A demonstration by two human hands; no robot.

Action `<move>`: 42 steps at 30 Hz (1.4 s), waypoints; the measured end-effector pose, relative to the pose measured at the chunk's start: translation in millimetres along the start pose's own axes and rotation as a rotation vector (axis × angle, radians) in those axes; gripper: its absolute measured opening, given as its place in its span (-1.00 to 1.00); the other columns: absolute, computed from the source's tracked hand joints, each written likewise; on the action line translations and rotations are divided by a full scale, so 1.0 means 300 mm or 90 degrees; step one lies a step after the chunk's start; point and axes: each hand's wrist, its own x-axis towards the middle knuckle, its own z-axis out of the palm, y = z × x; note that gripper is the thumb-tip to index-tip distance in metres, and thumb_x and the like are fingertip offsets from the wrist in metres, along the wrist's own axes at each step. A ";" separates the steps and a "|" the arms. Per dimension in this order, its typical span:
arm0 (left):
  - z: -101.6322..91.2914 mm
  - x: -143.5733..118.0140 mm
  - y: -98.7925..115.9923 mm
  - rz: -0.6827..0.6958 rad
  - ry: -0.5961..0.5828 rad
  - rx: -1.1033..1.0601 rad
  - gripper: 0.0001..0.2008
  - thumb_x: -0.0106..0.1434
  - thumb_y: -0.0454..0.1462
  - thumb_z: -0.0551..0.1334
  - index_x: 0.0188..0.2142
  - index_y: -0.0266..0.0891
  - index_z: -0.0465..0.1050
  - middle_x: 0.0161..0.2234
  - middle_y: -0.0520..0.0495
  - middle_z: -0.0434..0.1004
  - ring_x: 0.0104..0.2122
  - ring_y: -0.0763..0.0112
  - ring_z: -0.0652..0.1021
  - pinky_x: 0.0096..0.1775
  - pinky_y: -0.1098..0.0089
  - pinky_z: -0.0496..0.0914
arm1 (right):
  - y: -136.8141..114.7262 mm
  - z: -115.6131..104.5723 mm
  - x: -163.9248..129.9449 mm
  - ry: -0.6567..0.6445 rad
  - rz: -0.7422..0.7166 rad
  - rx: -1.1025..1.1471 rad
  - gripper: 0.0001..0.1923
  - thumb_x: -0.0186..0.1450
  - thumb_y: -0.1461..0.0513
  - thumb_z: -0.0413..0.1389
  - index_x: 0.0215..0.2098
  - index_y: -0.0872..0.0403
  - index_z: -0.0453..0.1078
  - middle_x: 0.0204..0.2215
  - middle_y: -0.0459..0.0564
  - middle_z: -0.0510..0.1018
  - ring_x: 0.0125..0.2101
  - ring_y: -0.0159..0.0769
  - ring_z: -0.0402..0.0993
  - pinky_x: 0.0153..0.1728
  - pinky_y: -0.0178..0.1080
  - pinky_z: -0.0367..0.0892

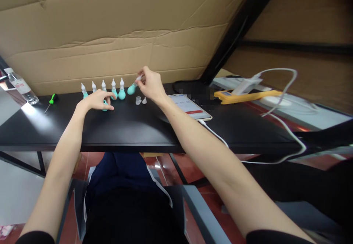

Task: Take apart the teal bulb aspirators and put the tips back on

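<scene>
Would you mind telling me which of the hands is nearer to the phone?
Right. The right hand is just left of the phone, holding a teal bulb; the left hand lies farther left, on the row of bulbs.

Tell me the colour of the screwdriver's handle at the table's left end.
Bright green, on the screwdriver; it shows in the head view.

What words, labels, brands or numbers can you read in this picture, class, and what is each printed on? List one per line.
No text here can be read.
Phone: lit screen with a red bar and small rows, too small and blurred to read.
Water bottle: pale label, print too blurred to read.
Yellow device: no legible marking.
Cardboard: no print visible.
Teal bulb in the right hand: no marking.
Left hand rests on another bulb.
</scene>
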 end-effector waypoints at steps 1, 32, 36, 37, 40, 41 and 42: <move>-0.002 -0.002 -0.004 -0.002 -0.008 0.000 -0.53 0.34 -0.02 0.53 0.17 -0.14 0.75 -0.28 0.01 0.86 -0.27 0.27 0.74 -0.04 0.29 0.49 | -0.012 -0.007 0.001 0.012 0.001 0.000 -0.60 0.61 0.05 0.21 0.34 -0.02 0.57 -0.05 0.19 0.77 -0.05 0.17 0.72 0.16 0.26 0.70; -0.075 -0.073 0.107 -0.038 -0.127 -0.094 -0.35 0.20 0.01 0.65 0.26 -0.02 0.75 0.10 -0.13 0.87 0.15 0.07 0.81 0.17 0.20 0.62 | -0.251 -0.071 -0.035 0.202 -0.083 0.110 -0.60 0.57 -0.06 0.12 0.21 -0.09 0.58 -0.11 0.12 0.75 -0.16 0.09 0.73 -0.01 0.16 0.74; -0.080 -0.195 0.321 0.053 0.097 -0.175 -0.42 0.47 0.16 0.46 0.35 0.03 0.75 0.23 -0.19 0.85 0.22 0.03 0.77 0.34 0.03 0.61 | -0.253 -0.064 -0.030 0.214 -0.074 0.127 -0.59 0.59 -0.10 0.11 0.20 -0.11 0.57 -0.12 0.09 0.75 -0.16 0.07 0.72 -0.04 0.13 0.73; -0.051 -0.243 0.399 0.056 0.152 -0.221 -0.37 0.51 0.23 0.41 0.40 0.06 0.73 0.23 -0.21 0.85 0.22 0.02 0.77 0.33 -0.01 0.62 | -0.255 -0.063 -0.029 0.219 -0.075 0.131 -0.60 0.59 -0.09 0.11 0.19 -0.11 0.57 -0.12 0.09 0.75 -0.16 0.07 0.72 -0.05 0.13 0.73; 0.111 -0.393 0.635 0.029 0.247 -0.456 -0.05 0.46 0.49 0.15 0.62 0.18 0.56 0.22 -0.32 0.83 0.21 -0.14 0.76 0.23 -0.21 0.65 | -0.264 -0.060 -0.028 0.233 -0.086 0.153 -0.63 0.58 -0.07 0.14 0.18 -0.11 0.57 -0.14 0.08 0.74 -0.16 0.06 0.72 -0.06 0.11 0.72; 0.179 -0.432 0.703 0.017 0.211 -0.537 0.08 0.30 0.59 0.14 0.62 0.27 0.55 0.14 -0.33 0.86 0.13 -0.20 0.79 0.06 -0.26 0.66 | -0.267 -0.060 -0.029 0.234 -0.089 0.160 -0.63 0.58 -0.07 0.14 0.18 -0.11 0.58 -0.14 0.07 0.74 -0.17 0.05 0.72 -0.07 0.11 0.72; 0.250 -0.461 0.763 0.001 0.104 -0.606 0.19 0.07 0.64 0.20 0.61 0.42 0.52 0.04 -0.31 0.87 0.05 -0.27 0.81 -0.13 -0.26 0.61 | -0.270 -0.060 -0.030 0.233 -0.089 0.165 -0.63 0.57 -0.07 0.15 0.18 -0.11 0.58 -0.14 0.07 0.74 -0.17 0.05 0.72 -0.07 0.11 0.72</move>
